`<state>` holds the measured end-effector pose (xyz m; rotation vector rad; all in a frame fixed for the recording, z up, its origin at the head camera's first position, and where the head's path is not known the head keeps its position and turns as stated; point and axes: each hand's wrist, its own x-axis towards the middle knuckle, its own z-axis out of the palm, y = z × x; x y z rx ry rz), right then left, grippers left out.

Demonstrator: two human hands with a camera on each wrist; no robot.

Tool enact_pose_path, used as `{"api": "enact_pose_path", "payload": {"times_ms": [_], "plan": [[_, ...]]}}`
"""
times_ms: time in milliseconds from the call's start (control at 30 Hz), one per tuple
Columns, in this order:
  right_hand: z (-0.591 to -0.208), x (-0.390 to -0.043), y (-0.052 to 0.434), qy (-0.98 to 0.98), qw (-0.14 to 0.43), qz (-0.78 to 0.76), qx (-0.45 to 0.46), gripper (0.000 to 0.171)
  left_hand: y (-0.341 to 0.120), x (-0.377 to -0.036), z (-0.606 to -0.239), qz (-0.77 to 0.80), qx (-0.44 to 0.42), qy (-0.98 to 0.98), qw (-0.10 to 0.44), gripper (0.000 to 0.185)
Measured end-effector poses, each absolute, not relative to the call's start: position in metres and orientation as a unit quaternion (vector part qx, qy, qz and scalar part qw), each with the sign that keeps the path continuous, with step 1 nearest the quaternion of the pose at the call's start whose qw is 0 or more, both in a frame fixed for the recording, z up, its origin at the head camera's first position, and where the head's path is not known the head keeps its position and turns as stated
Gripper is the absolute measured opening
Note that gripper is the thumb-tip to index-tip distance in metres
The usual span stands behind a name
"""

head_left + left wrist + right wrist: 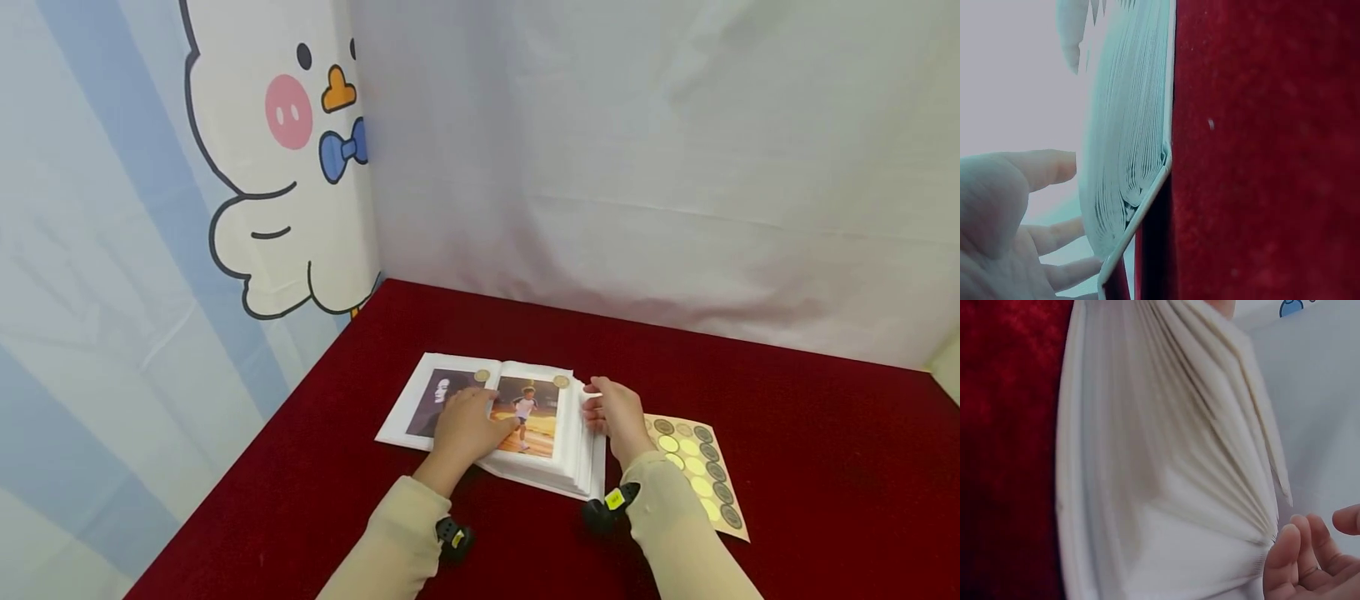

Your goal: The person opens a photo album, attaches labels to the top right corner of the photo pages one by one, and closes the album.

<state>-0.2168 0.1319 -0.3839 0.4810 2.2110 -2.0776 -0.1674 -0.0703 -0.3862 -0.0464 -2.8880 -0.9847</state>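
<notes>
An open photo album (525, 408) lies on the red table (787, 467), showing two photos with small round stickers at their top corners. My left hand (465, 425) rests flat across the open pages, fingers spread and relaxed; the left wrist view has the same hand (1022, 212) beside the page stack (1129, 144). My right hand (611, 412) is at the album's right side, on the thick stack of pages. In the right wrist view its fingertips (1285, 562) touch the fanned page edges (1166, 475), with the thumb apart from them.
A tan sheet of round stickers (701, 475) lies flat on the table just right of the album, partly under my right wrist. A white cloth wall stands behind, and a cartoon duck backdrop (285, 150) at the left. Red cloth (1260, 156) surrounds the album.
</notes>
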Motion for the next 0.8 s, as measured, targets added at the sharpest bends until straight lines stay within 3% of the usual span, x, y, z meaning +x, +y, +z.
{"api": "enact_pose_path", "payload": {"times_ms": [333,667,800], "plan": [[-0.385,-0.209,0.131,0.714,0.029,-0.682,0.153,0.037,-0.075,-0.162,-0.390,-0.337,-0.133,-0.929,0.076,0.042],[-0.389,-0.205,0.133,0.706,0.037,-0.691,0.151,0.038,-0.073,-0.156,-0.389,-0.289,-0.159,-0.943,0.029,0.069],[-0.389,-0.204,0.134,0.703,0.044,-0.693,0.157,0.039,-0.074,-0.155,-0.389,-0.256,-0.180,-0.949,0.033,0.078]]}}
